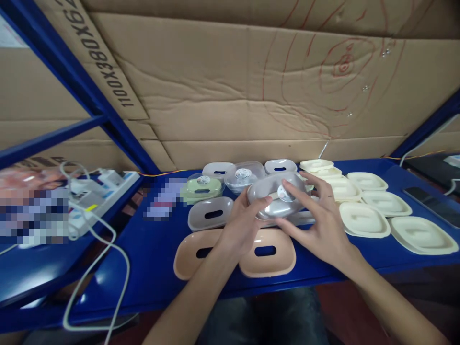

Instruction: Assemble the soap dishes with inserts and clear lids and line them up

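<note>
Above the blue desk, we hold a gray box with a clear lid. Our left hand grips its side; our right hand fingers press the lid. Two boxes look finished; many trays wait.
</note>
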{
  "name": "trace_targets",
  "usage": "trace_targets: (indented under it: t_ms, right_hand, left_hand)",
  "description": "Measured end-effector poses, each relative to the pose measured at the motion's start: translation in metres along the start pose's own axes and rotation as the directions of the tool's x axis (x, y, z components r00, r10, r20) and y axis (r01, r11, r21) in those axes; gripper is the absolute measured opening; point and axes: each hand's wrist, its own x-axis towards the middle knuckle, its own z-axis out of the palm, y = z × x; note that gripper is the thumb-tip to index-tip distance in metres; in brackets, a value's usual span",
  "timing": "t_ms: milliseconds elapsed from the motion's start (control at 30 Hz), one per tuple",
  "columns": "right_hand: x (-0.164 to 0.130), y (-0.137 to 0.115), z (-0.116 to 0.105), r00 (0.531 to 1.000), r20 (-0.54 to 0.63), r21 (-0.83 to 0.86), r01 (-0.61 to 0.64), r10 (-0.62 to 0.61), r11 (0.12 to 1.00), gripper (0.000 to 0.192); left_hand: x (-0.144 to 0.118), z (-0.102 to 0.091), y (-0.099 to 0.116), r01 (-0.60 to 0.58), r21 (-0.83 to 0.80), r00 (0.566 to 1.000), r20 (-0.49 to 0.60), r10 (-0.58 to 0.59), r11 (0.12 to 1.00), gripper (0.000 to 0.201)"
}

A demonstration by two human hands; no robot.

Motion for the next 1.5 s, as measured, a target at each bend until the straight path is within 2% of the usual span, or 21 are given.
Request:
trace_targets:
  t_ms: [67,133,233,333,433,533,633,733,833,933,1033,1133,1200,1367,1433,1500]
  right_hand:
    - [0.009,0.006,-0.005,0.997,-0.015,0.118,-0.076,0.078,0.99,0.064]
    - [0.018,0.012,-0.009,0.98,0.008,0.289,-0.192,0.198,0.938,0.064]
    - [0.031,0.018,-0.011,0.927,0.168,0.511,-0.373,0.335,0.775,0.059]
    - [0.039,0.02,-0.007,0.876,0.295,0.612,-0.479,0.381,0.629,0.053]
    - [0.042,0.019,0.003,0.857,0.333,0.673,-0.508,0.394,0.537,0.055]
    - [0.044,0.017,0.012,0.844,0.362,0.703,-0.526,0.397,0.479,0.057]
    - [0.048,0.018,0.014,0.829,0.393,0.719,-0.547,0.398,0.429,0.06]
    - [0.049,0.024,0.011,0.808,0.451,0.729,-0.578,0.379,0.366,0.065]
    - [0.048,0.029,0.008,0.776,0.519,0.74,-0.617,0.358,0.266,0.065]
    - [0.048,0.038,0.008,0.763,0.494,0.774,-0.605,0.418,0.189,0.056]
    - [0.051,0.054,0.007,0.754,0.354,0.836,-0.52,0.553,0.174,0.047]
    - [0.056,0.072,0.004,0.714,0.156,0.89,-0.401,0.683,0.216,0.047]
    - [0.06,0.082,0.001,0.691,0.075,0.892,-0.369,0.719,0.262,0.048]
    - [0.08,0.104,0.002,0.697,-0.004,0.845,-0.381,0.717,0.375,0.056]
    - [0.093,0.114,0.008,0.695,0.002,0.801,-0.431,0.719,0.415,0.054]
    - [0.108,0.124,0.015,0.662,0.059,0.737,-0.533,0.747,0.414,0.046]
  left_hand:
    - [0.0,-0.001,0.002,-0.02,-0.023,1.0,0.017,0.021,1.0,0.057]
    - [-0.001,-0.001,0.004,-0.034,-0.041,0.998,0.053,0.036,0.999,0.069]
    - [-0.003,-0.001,0.008,-0.037,-0.045,0.994,0.098,0.041,0.998,0.078]
    - [-0.003,-0.002,0.009,-0.024,-0.036,0.994,0.103,0.028,0.999,0.075]
    - [-0.003,-0.004,0.009,-0.051,-0.012,0.998,0.032,0.052,0.999,0.062]
    - [-0.002,-0.005,0.008,-0.083,0.011,0.996,-0.039,0.083,0.996,0.053]
    - [-0.003,-0.005,0.009,-0.068,0.014,0.994,-0.085,0.069,0.998,0.048]
    - [-0.002,-0.005,0.012,-0.067,-0.004,0.993,-0.094,0.067,0.998,0.046]
    - [-0.001,-0.006,0.015,-0.081,0.017,0.994,-0.066,0.082,0.997,0.046]
    - [0.003,-0.008,0.018,-0.087,0.033,0.996,-0.029,0.088,0.996,0.042]
    - [0.006,-0.011,0.018,-0.176,0.048,0.981,-0.068,0.179,0.983,0.044]
    - [0.009,-0.016,0.015,-0.353,0.12,0.923,-0.118,0.366,0.928,0.042]
    - [0.01,-0.018,0.012,-0.415,0.168,0.89,-0.131,0.437,0.894,0.036]
    - [0.012,-0.023,0.01,-0.436,0.32,0.87,-0.092,0.485,0.842,0.027]
    - [0.011,-0.022,0.01,-0.435,0.435,0.866,-0.038,0.499,0.788,0.023]
    - [0.01,-0.021,0.009,-0.431,0.558,0.866,0.033,0.5,0.709,0.021]
